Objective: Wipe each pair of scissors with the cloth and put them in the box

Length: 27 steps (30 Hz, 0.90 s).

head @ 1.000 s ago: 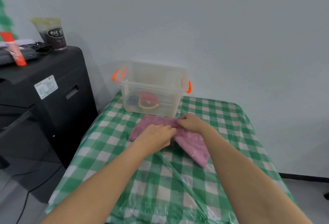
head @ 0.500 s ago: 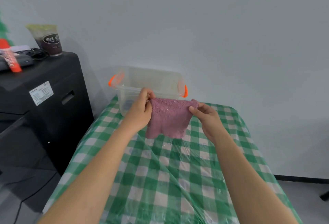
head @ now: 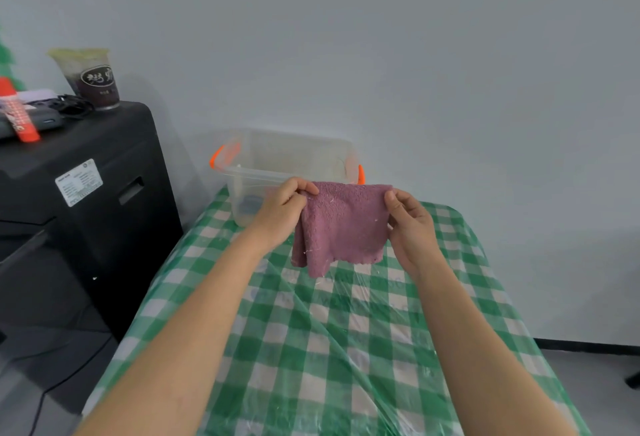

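Head view: looks forward and down over a table toward a grey wall.
Table (head: 346, 349): covered in a green and white checked cloth under clear plastic film; its long axis runs away from the camera to the wall.
Cabinet (head: 86, 210): black, standing left of the table, with a white label on its slanted face.
Box (head: 291, 162): clear plastic with orange handles at both ends, at the far end of the table against the wall; its long axis runs left to right. Something blue shows dimly through its near wall; whether it is scissors cannot be told.
Cloth (head: 341, 224): pinkish purple, held up in the air in front of the box and above the table. Its top edge runs level from left to right, and the rest hangs straight down, the lower left corner lowest.
Left hand (head: 280, 210): pinches the cloth's top left corner between thumb and curled fingers.
Right hand (head: 410, 224): pinches the top right corner, thumb on the near face.
Cup (head: 91, 79): plastic, with a dark drink, on the cabinet top.
Red tube (head: 17, 113): lies on the cabinet's left edge.
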Each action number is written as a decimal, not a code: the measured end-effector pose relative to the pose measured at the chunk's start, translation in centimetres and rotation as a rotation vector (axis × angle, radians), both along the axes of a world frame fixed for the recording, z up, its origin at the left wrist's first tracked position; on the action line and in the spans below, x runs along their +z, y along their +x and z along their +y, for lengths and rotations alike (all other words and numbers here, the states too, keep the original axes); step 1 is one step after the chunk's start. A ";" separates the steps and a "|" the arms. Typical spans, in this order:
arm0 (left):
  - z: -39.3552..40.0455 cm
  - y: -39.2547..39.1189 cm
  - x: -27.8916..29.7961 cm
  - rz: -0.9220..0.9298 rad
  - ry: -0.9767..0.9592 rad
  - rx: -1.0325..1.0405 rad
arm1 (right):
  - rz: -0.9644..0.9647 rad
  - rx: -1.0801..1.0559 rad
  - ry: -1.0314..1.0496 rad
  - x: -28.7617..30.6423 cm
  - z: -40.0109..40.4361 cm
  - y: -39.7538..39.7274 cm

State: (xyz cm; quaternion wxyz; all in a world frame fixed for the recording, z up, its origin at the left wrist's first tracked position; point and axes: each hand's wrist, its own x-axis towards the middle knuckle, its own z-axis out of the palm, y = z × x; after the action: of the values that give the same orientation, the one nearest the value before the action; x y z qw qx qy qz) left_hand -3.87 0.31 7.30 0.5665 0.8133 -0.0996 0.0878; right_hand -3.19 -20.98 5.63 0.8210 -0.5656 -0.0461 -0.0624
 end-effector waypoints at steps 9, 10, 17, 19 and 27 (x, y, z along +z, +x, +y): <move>-2.8 0.2 -0.4 -0.032 0.285 -0.079 | 0.001 0.142 -0.192 -1.4 -1.1 -0.4; -3.2 0.3 -0.7 -0.025 0.326 -0.105 | 0.000 0.126 -0.277 -2.1 -1.5 -0.2; -8.5 1.5 -4.3 0.044 0.474 -0.069 | 0.136 -0.106 -0.604 -6.5 -5.3 1.4; -10.2 2.6 -5.5 0.101 0.492 -0.038 | 0.174 -0.155 -0.658 -7.1 -6.1 2.2; -14.9 9.1 -6.4 0.323 0.622 -0.048 | 0.173 -0.268 -0.777 -6.7 -7.1 8.1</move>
State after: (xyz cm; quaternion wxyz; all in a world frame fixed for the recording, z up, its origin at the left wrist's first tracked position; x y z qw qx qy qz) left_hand 5.27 -14.62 0.91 0.3022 0.9477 -0.0495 -0.0899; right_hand 4.90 -28.09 -1.08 0.5322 -0.8373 0.0768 -0.0990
